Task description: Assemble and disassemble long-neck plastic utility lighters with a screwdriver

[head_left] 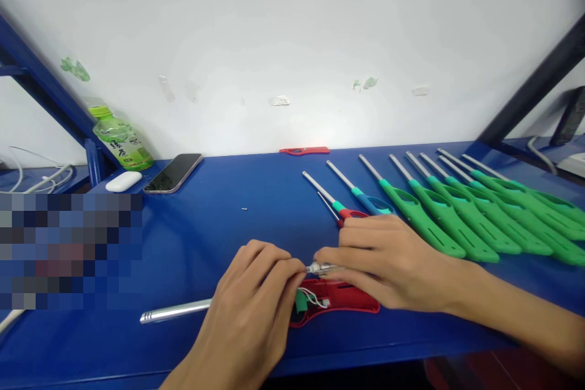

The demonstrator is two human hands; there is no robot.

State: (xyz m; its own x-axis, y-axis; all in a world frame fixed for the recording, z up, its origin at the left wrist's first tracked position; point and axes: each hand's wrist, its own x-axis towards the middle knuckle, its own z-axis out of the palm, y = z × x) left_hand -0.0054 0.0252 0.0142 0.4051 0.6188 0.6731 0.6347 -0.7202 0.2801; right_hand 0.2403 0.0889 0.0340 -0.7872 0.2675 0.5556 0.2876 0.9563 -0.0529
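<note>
An opened red gas lighter (351, 297) lies on the bench with its inside facing up, showing white wires (313, 297) and a green piece (301, 300). Its silver barrel (176, 311) sticks out to the left from behind my left hand (256, 301). Just above the shell, my right hand (377, 259) is closed on a small clear fuel tank (320, 267), mostly covered by the fingers. My left hand is closed too, its fingertips pinching the tank's left end; what lies under that palm is hidden.
Several green lighters (423, 219) lie in a row at the right, beside a blue one (365, 198) and a red one (350, 213). A red shell half (305, 150) rests by the wall. A phone (174, 173), white case (123, 181), bottle (121, 140) and tiny metal pin (244, 209) are on the left.
</note>
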